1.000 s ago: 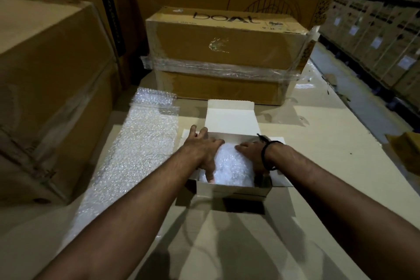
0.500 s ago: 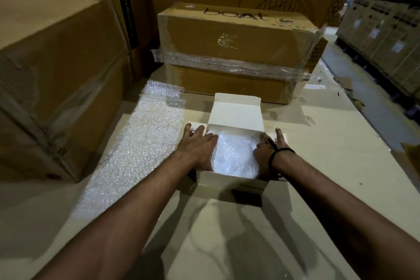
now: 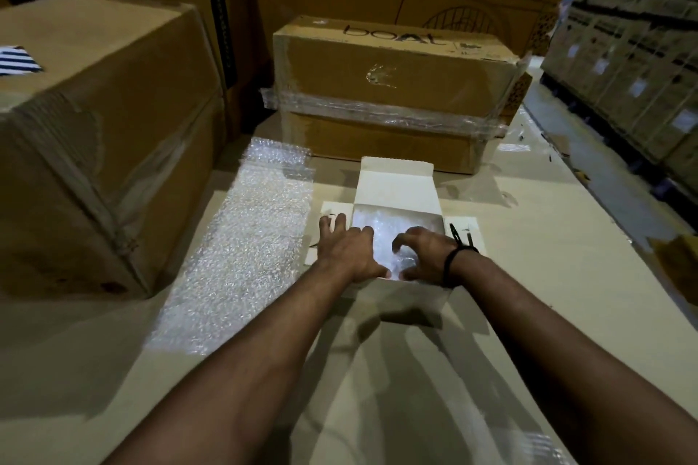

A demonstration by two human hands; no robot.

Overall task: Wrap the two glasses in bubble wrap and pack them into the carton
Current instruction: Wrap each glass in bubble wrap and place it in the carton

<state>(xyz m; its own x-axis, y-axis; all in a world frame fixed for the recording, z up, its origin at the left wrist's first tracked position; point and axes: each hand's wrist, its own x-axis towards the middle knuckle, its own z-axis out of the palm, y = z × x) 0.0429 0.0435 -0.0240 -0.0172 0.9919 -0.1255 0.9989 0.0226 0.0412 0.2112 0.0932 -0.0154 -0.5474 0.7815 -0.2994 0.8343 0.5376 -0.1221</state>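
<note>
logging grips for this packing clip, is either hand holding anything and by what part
The right hand curls over the top of the bubble-wrapped bundle inside the carton. The left hand lies flat on the carton's left edge, holding nothing.

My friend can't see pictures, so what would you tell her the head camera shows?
Two hands reach into an open white carton: the left hand lies flat on its left edge, and the right hand curls its fingers over a bubble-wrapped bundle inside. A bubble wrap sheet lies to the left, with cardboard boxes behind.
</note>
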